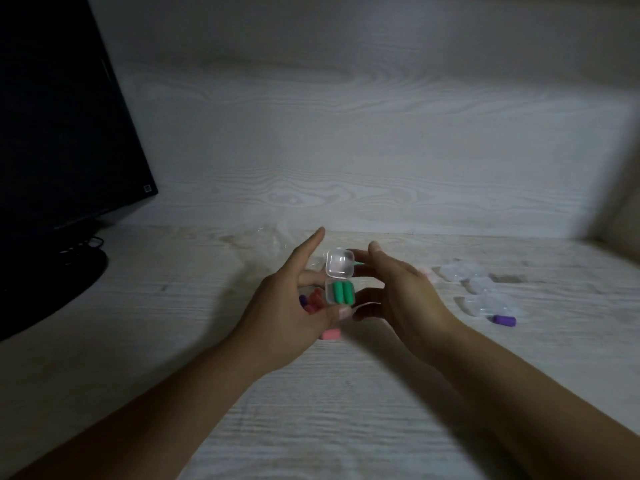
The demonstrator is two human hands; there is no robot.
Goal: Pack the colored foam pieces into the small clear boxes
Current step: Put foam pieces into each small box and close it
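Forearms reach in over the pale wood-grain counter (pixel 346 393); dark monitor (pixel 62 133) stands far left. Left hand (pixel 287 306) pinches the small clear box (pixel 340 291), thumb at its near edge, fingers (pixel 311 240) partly spread behind. Right hand (pixel 398 292) cups just beside it, fingers loosely curved near the open lid (pixel 339 264), contact unclear. Two green foam pieces (pixel 342 292) sit inside, so one box looks filled, lid unshut. Left to pack: red/purple pieces (pixel 311 301) under left hand, pink piece (pixel 329 334), purple piece (pixel 504 320) w/ empty clear boxes (pixel 485 289) at right
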